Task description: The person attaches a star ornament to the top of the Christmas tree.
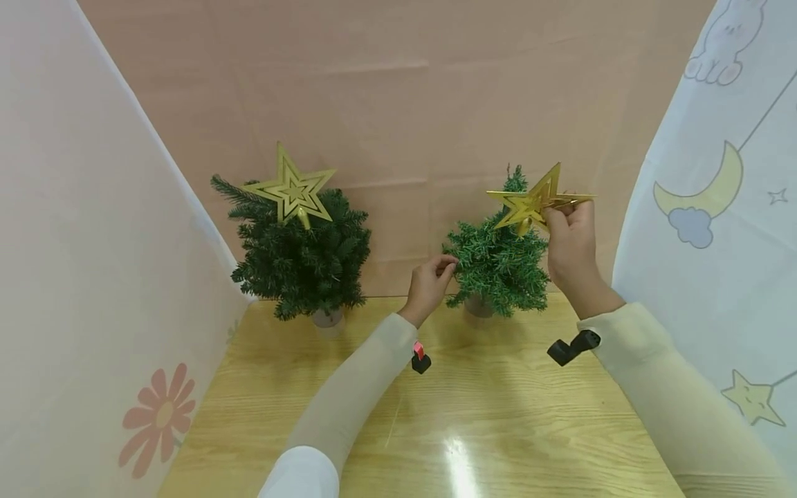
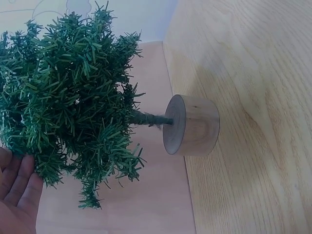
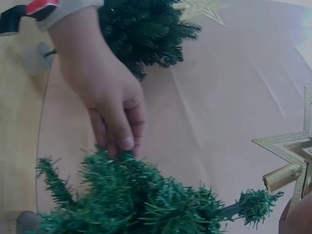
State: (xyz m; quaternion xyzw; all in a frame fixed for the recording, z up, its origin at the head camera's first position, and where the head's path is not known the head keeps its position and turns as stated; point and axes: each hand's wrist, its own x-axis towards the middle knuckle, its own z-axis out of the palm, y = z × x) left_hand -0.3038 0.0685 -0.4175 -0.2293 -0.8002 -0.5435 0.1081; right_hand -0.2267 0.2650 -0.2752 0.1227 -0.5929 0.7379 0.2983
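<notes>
My left hand (image 1: 428,285) pinches the left side of a small green artificial Christmas tree (image 1: 495,263); the right wrist view shows thumb and fingers closed on a branch tip. That tree stands on a round wooden base (image 2: 197,125). My right hand (image 1: 574,245) holds a gold star tree topper (image 1: 529,202) by one side, near the tree's top. In the right wrist view the topper's hollow socket (image 3: 282,177) is apart from the bare-stemmed treetop (image 3: 256,205). Most of the right hand lies outside that view.
A darker green tree (image 1: 305,256) with its own gold star (image 1: 294,192) stands to the left on a pale round base (image 1: 328,319). Both trees are on a wooden table (image 1: 498,401), before a pinkish-brown cloth (image 1: 398,104). Printed white cloths (image 1: 672,270) hang at both sides.
</notes>
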